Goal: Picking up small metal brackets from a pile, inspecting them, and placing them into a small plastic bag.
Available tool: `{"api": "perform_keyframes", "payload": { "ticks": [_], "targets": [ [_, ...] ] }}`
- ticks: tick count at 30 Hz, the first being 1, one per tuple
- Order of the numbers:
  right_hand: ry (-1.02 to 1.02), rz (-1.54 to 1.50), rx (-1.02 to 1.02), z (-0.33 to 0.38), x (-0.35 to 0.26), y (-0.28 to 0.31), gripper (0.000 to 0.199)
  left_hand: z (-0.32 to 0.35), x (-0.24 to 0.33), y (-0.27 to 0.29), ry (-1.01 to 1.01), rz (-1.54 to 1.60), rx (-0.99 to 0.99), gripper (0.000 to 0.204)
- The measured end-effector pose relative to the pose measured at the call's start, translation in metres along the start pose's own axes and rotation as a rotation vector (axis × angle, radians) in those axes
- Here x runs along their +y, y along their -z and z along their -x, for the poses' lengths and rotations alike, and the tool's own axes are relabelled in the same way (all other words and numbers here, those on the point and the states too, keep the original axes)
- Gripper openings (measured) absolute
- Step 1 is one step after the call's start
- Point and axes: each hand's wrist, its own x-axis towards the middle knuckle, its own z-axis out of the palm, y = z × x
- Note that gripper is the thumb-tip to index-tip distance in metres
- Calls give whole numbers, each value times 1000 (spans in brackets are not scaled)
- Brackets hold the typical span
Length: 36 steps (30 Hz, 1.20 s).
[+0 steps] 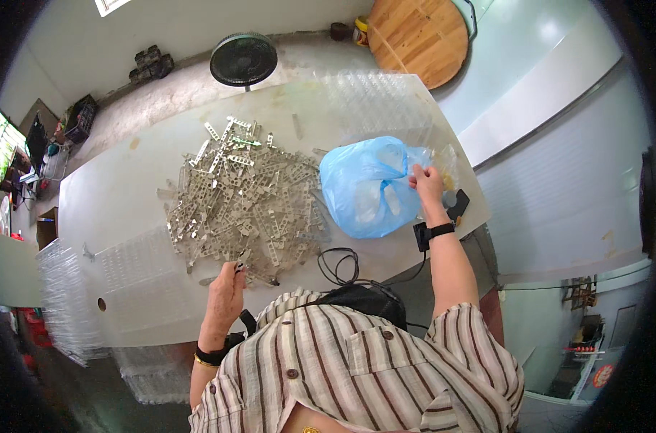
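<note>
From where I sat, I judged that the handling called for a light touch on both sides. The thin, translucent blue plastic bag (364, 195) rested on the right of the pale, smooth-topped table (129, 191), its film crumpled and folded, so I thought it best to use the flats of the fingertips there; a hard tug could have torn it. Beside it, toward the middle, spread the heap of silvery, flat, perforated metal strips (245, 191), lying crosswise over one another. I reckoned each strip was best taken by an edge and eased up singly, since the holes and ends looked apt to snag on their neighbours.

I had the bare left hand (225, 297) at the near edge of the heap, thumb and forefinger drawn narrow around a small silvery piece (240, 266), too small for me to make out its shape. The bare right hand (428, 187) was at the bag's right edge, fingers curled in; I could not tell whether they pinched the film or only touched it. A thin black cable (338, 267) looped between heap and bag on the near side, and I wanted the wrists clear of it.
</note>
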Motion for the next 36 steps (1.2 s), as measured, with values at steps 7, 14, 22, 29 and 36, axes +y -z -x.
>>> {"api": "perform_keyframes", "payload": {
  "ticks": [7,14,22,29,36],
  "targets": [
    [7,-61,11,11,-37,24,33,-4,6,-11,23,20,1,9],
    [187,-222,139,30,-95,50,26,-9,3,-17,128,149,-21,8],
    [123,-548,-137,70,-148,27,20,-15,-2,-12,165,298,-24,8],
    [-270,-670,-668,141,-184,-55,16,-25,10,11,190,604,-141,9],
    [-406,-651,-909,203,-206,-137,17,-28,2,40,192,816,-151,9]
  ]
}}
